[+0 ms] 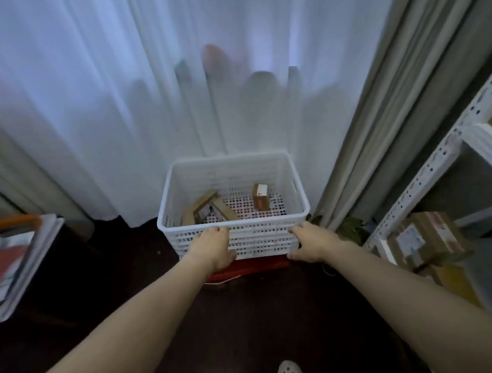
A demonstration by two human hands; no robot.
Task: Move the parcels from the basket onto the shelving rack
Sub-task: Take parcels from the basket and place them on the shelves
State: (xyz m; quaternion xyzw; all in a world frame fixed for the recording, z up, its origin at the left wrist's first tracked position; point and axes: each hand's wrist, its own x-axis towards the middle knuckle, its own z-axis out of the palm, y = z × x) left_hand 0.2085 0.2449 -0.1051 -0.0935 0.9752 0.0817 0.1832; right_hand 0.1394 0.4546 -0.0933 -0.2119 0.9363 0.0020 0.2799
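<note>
While fingers (213, 231) curl, hands grip basket (232, 170) rim

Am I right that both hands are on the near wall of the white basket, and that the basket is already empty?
Not quite: the head view shows both hands on the basket's near wall, but small cardboard parcels remain inside it.

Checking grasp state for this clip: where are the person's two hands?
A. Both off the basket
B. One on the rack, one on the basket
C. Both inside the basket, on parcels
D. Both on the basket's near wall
D: the left hand and right hand both rest on the near wall of the white basket.
</note>
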